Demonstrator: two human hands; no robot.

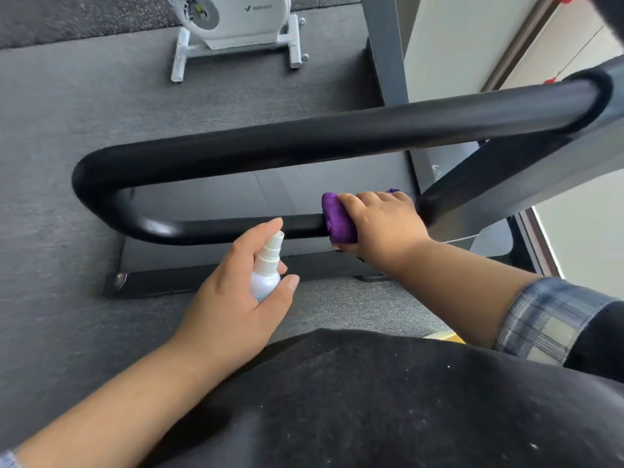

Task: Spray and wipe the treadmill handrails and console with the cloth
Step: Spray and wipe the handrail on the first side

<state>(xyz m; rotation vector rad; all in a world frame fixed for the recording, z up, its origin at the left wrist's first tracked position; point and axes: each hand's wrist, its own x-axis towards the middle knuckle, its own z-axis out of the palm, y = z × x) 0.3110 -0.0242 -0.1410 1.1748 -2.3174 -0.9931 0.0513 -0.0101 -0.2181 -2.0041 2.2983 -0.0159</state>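
Note:
A black padded treadmill handrail (304, 143) loops across the middle of the view, its upper bar running right and its lower bar curving back below. My right hand (381, 224) grips a purple cloth (336, 219) wrapped round the lower bar near the grey upright. My left hand (236, 295) holds a small white spray bottle (266, 268) upright just in front of the lower bar, nozzle toward the rail, index finger raised beside the nozzle. The console is out of view.
The treadmill's dark deck and base frame (209, 278) lie below the rail on grey carpet. A white exercise bike (236, 28) stands at the far top. A grey upright post (388, 52) and a pale wall are at the right.

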